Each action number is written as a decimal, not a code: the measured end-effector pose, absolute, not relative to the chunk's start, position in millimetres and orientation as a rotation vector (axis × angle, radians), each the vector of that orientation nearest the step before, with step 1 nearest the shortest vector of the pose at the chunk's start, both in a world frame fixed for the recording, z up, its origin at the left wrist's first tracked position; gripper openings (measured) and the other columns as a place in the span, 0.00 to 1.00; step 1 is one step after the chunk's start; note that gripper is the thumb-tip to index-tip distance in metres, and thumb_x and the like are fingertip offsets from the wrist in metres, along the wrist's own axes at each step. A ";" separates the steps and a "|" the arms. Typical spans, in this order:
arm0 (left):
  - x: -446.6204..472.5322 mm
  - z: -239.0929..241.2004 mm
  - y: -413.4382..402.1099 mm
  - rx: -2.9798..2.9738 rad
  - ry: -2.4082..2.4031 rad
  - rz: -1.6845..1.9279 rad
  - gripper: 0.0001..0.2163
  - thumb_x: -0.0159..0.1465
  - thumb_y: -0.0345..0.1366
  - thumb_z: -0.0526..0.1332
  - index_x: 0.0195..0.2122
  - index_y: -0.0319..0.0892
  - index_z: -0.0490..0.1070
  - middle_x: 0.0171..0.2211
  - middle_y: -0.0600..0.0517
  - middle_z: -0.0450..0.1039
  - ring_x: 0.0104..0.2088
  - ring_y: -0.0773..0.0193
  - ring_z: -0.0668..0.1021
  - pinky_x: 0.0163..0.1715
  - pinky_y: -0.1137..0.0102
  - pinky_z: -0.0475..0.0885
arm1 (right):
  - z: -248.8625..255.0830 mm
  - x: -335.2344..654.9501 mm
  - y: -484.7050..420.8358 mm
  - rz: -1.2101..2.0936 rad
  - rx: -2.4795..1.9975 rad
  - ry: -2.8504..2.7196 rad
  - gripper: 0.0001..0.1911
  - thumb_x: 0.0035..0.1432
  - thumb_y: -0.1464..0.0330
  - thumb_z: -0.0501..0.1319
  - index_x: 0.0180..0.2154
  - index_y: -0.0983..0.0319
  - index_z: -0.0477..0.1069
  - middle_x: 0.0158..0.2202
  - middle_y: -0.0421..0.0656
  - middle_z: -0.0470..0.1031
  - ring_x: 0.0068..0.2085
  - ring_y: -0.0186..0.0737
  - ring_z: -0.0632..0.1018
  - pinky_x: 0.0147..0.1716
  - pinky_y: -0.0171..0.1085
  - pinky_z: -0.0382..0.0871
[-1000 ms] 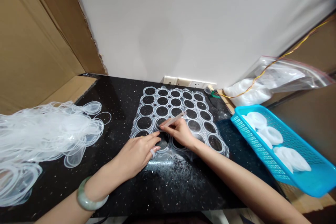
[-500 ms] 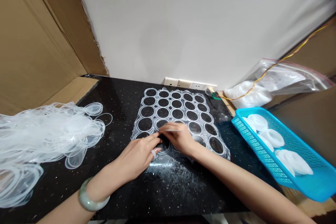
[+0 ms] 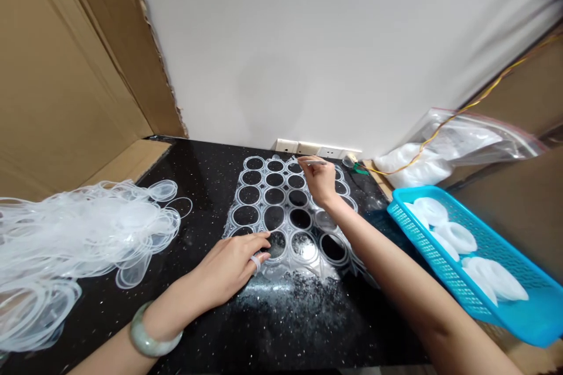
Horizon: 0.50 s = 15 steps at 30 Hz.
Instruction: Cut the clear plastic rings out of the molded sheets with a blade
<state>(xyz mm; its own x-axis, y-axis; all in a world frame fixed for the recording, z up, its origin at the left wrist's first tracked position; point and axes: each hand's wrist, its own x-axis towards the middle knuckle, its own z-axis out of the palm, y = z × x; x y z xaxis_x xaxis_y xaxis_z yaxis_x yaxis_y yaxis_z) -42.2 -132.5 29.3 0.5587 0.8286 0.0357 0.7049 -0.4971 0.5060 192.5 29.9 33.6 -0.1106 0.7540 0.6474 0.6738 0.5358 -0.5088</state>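
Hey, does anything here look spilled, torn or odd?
A whitish speckled patch lies on the black counter, on the near side of the clear ringed sheet; dust, droplets or glare, I can't tell which. One opening just beyond the left hand looks less round than its neighbours. The cardboard on the left has a ragged edge.

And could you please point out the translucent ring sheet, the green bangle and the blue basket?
Translucent ring sheet [image 3: 287, 208], head view: webbing near middle.
Green bangle [image 3: 148, 343], head view: near-side band.
Blue basket [image 3: 433, 259], head view: perforated side wall.
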 end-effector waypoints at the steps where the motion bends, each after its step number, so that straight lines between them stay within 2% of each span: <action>1: -42.0 31.7 -130.3 2.376 1.234 0.385 0.13 0.71 0.38 0.53 0.51 0.46 0.73 0.56 0.50 0.72 0.52 0.55 0.78 0.50 0.61 0.74 | 31.8 192.1 29.5 0.157 -1.171 -1.810 0.13 0.63 0.66 0.57 0.36 0.61 0.80 0.39 0.47 0.81 0.38 0.45 0.80 0.39 0.39 0.71; 4: -40.5 37.7 -117.7 2.448 1.214 0.421 0.14 0.72 0.39 0.50 0.49 0.45 0.74 0.49 0.49 0.78 0.48 0.56 0.80 0.47 0.62 0.75 | 18.3 184.8 18.9 0.398 -1.158 -1.832 0.11 0.60 0.66 0.60 0.33 0.61 0.80 0.36 0.47 0.82 0.36 0.45 0.80 0.37 0.39 0.71; 9: -37.7 32.4 -88.3 2.560 1.223 0.446 0.14 0.71 0.35 0.50 0.51 0.42 0.73 0.59 0.46 0.69 0.55 0.53 0.75 0.53 0.59 0.72 | -5.2 165.9 0.4 0.929 -1.173 -1.766 0.12 0.53 0.62 0.64 0.31 0.65 0.80 0.27 0.45 0.79 0.27 0.41 0.77 0.25 0.35 0.67; 15: -40.3 15.5 -79.8 2.597 1.232 0.455 0.16 0.72 0.35 0.50 0.56 0.43 0.69 0.58 0.46 0.70 0.55 0.56 0.76 0.54 0.59 0.72 | -7.7 159.2 -1.9 1.192 -1.147 -1.694 0.16 0.50 0.59 0.66 0.30 0.67 0.78 0.20 0.41 0.75 0.16 0.29 0.66 0.16 0.31 0.56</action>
<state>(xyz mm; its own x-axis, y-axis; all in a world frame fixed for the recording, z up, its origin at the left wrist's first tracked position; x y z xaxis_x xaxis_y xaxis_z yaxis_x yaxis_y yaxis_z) -40.3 -79.8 15.5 0.5982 0.7814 0.1780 0.7097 -0.6197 0.3351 159.2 -1.9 -7.7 -0.3130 0.9462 0.0820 0.2425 0.1631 -0.9563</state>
